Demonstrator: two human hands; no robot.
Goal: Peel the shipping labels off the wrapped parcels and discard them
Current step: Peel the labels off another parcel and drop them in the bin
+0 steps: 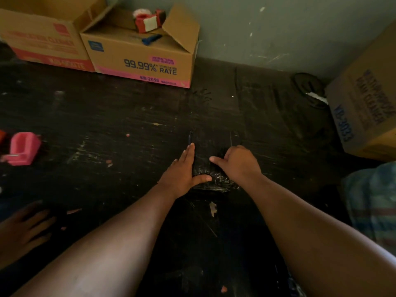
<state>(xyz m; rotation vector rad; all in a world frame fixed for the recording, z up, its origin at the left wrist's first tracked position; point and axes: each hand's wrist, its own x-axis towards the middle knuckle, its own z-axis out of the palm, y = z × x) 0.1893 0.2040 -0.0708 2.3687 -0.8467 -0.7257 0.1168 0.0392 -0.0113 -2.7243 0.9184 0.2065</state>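
Observation:
A parcel (211, 151) wrapped in black plastic lies on the dark table (128, 108), hard to tell from the surface. My left hand (184, 170) lies flat against its left side, fingers straight, thumb across the crinkled near edge. My right hand (237, 161) rests on the parcel's right part with fingers curled down onto the wrap and the thumb pointing left. No label shows on the parcel; what the right fingers pinch is hidden.
Two open cardboard boxes (141, 52) stand at the back left, one holding a red tape dispenser (147, 21). A pink tape dispenser (23, 148) sits at the left edge. Another box (366, 112) stands at right. Another person's hand (23, 228) rests at lower left.

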